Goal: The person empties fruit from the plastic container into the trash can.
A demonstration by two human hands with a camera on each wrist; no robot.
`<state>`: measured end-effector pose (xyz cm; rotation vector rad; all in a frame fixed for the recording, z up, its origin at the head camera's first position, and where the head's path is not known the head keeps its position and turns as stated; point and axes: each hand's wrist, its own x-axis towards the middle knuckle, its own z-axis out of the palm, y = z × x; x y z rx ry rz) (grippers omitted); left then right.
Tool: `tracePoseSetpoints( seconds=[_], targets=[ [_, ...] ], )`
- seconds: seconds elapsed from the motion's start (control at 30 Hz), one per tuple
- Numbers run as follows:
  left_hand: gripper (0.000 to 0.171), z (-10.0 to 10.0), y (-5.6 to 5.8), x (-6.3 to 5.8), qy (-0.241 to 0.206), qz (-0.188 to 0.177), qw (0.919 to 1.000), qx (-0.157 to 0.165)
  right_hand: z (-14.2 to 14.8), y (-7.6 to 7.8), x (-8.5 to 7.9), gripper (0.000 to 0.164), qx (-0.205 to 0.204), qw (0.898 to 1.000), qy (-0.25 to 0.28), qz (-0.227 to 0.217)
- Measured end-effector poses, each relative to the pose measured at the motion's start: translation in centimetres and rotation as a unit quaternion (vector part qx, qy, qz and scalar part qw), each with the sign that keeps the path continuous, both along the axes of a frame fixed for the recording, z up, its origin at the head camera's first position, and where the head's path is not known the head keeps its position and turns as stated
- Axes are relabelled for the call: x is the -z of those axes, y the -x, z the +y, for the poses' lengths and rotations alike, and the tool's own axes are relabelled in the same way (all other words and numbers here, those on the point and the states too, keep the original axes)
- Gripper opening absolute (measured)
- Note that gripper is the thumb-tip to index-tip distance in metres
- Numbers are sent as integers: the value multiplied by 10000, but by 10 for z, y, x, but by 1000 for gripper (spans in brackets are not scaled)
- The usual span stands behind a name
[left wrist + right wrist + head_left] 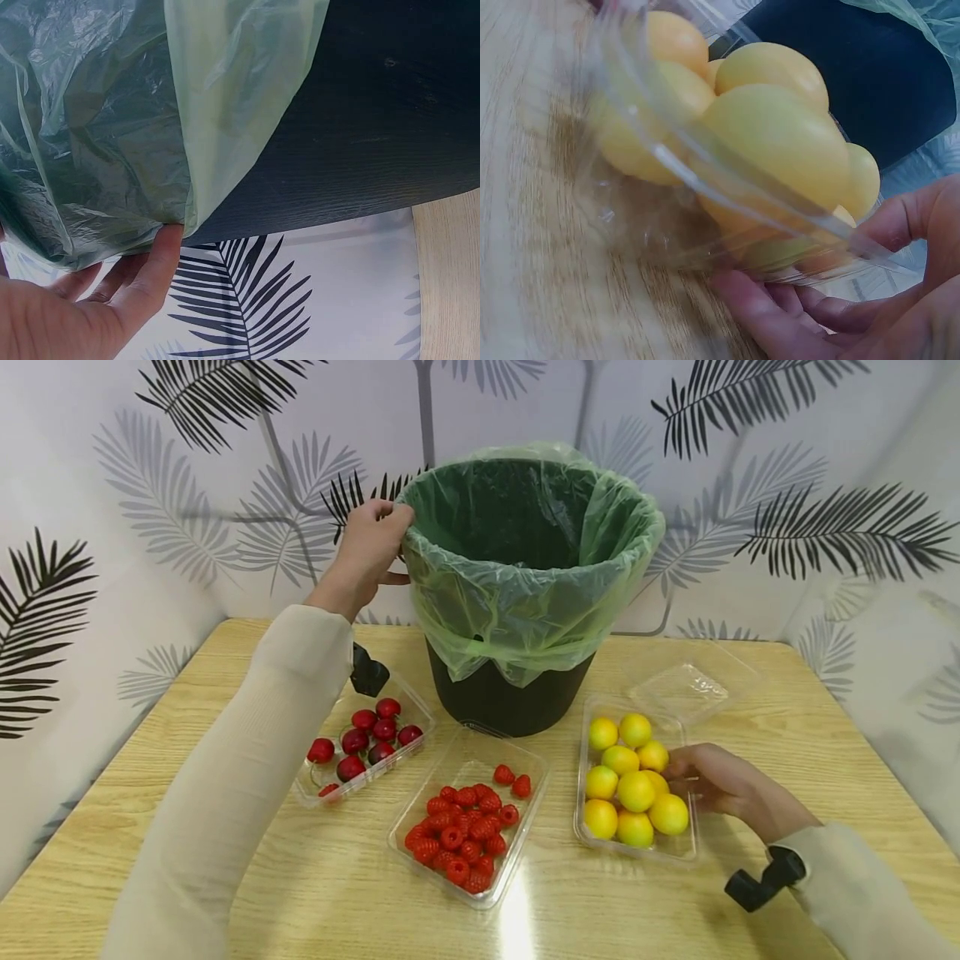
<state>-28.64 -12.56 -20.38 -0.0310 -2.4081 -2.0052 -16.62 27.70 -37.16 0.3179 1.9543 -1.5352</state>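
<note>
A black trash bin (510, 702) lined with a thin green plastic bag (517, 610) stands at the back. My left hand (372, 547) grips its rim at the left, over the folded bag. In the left wrist view, the fingers (159, 274) lie against the bag's outer side. At the right, a clear plastic box (585, 785) holds several small round yellow fruits (636, 791). My right hand (731, 785) holds this box by its right side. The right wrist view has the thumb (900, 217) near the wall and fingers (761, 311) low at the edge.
A clear box (412, 747) of dark red cherries (355, 741) sits under my left forearm. Between the boxes, another clear box (517, 852) holds raspberries (457, 835). An unfilled clear plastic lid or box (686, 685) lies behind the yellow fruit. A leaf-patterned wall stands behind the wooden table (322, 893).
</note>
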Motion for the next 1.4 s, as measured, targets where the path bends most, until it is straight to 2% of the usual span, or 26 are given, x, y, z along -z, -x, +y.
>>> tracePoseSetpoints(
  seconds=[0.2, 0.4, 0.53, 0.7, 0.9, 1.13, 1.27, 1.4],
  targets=[
    [24, -1, 0, 0, 25, -9, 10000, -25, 4, -1, 0, 31, -181, 9994, 286, -79],
    [28, -1, -2, 0, 48, -61, 10000, -24, 8, -3, 7, 28, -158, 9952, 953, -155],
    [23, 0, -1, 2, 38, -32, 10000, -31, 11, -6, 9, 28, -126, 9895, 1432, -124],
    [23, 0, -1, 3, 39, -12, 10000, -10, 16, -9, 11, 29, -279, 9797, 1983, -82],
    [25, 0, -1, 3, 74, -11, 10000, -1, 17, -11, 12, 26, -378, 9754, 2172, 41],
    [23, -1, -1, 3, 41, 20, 10000, -5, 17, -10, 13, 28, -339, 9646, 2613, 140],
    [22, -1, 0, 2, 33, 17, 10000, -14, 16, -10, 12, 30, -193, 9605, 2773, 165],
    [22, 0, 0, 2, 69, 54, 10000, -4, 14, -11, 11, 27, 65, 9608, 2758, 282]
  ],
)
